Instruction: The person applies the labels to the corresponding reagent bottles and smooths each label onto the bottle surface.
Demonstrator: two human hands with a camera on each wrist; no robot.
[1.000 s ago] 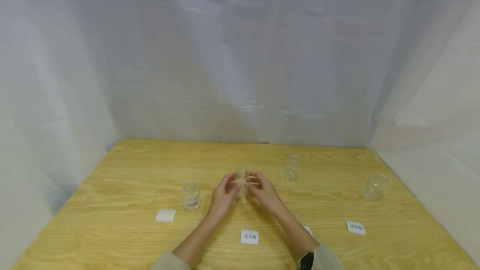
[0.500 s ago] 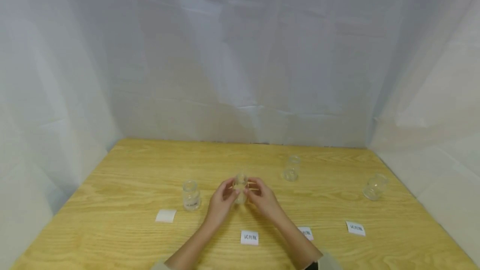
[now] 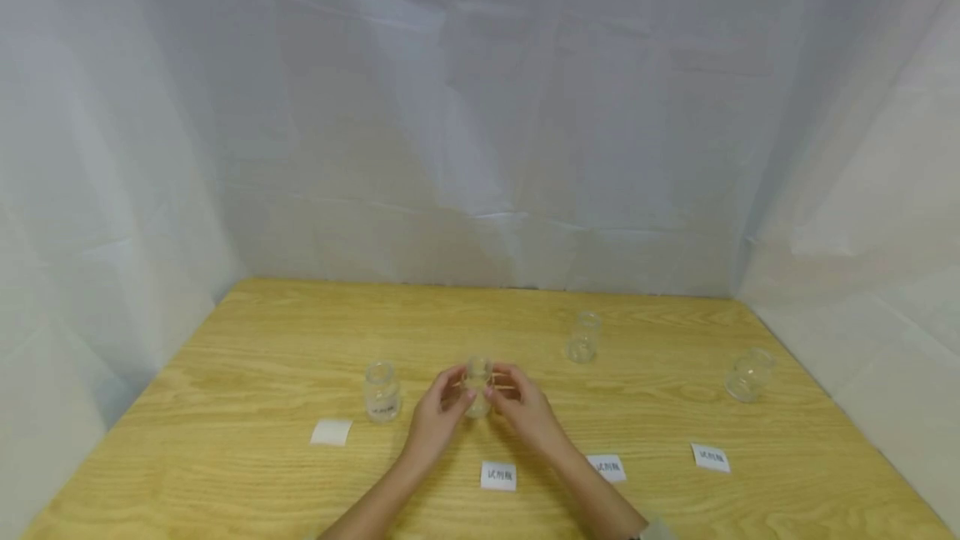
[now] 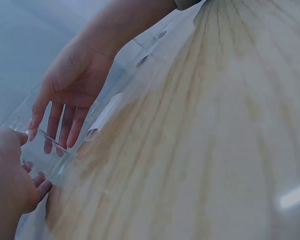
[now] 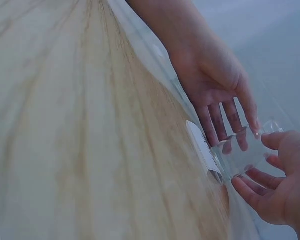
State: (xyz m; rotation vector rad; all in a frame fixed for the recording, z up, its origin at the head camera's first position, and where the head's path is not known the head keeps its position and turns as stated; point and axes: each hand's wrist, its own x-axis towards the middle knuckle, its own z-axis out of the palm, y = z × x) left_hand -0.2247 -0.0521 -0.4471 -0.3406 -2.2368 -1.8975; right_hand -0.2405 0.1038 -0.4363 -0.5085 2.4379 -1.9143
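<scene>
A clear glass bottle point(image 3: 477, 386) stands upright at the middle of the table, between both hands. My left hand point(image 3: 441, 407) holds its left side, the thumb in front and the fingers behind. My right hand point(image 3: 523, 411) holds the right side in the same way. Both wrist views show the fingertips through the transparent glass point(image 4: 54, 154), with the bottle's base very near or on the wood; I cannot tell which. A white label card point(image 3: 498, 476) with handwritten characters lies in front of the hands, nearer the person.
Left of the hands stands another glass bottle point(image 3: 382, 394) bearing a label, with a blank white card point(image 3: 331, 432) beside it. Two more glass bottles are at right, one farther back point(image 3: 583, 338), one near the edge point(image 3: 750, 374). Written cards point(image 3: 607, 467) point(image 3: 710, 457) lie at front right.
Both hands have moved toward the person and slightly left, bringing the glass bottle with them. A written card formerly mostly covered by the right forearm now shows.
</scene>
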